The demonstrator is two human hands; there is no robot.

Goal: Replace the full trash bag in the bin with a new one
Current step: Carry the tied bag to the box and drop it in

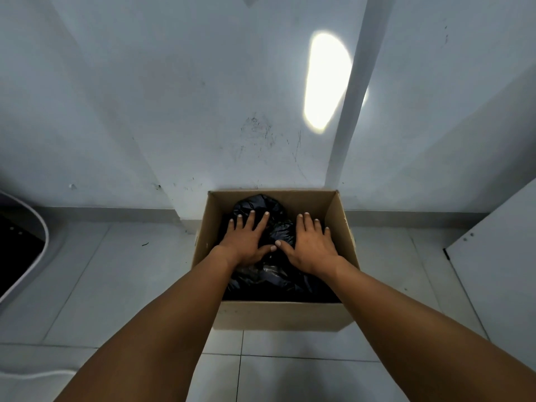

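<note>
Two hands: left hand and right hand pressed flat, fingers straight, nothing grasped.
Black trash bag: crumpled inside cardboard box, long axis toward the wall.

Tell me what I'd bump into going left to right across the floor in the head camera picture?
Dark curved thing at the left edge → cardboard box, with the left hand then the right hand pressing flat on the black trash bag → white board.

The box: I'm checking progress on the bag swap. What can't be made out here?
Head view only:
- Bag contents: hidden by black plastic.
- Bag middle: covered by left hand and right hand.
- Box floor: hidden under the bag.
- Dark object: cut off at left edge.
</note>
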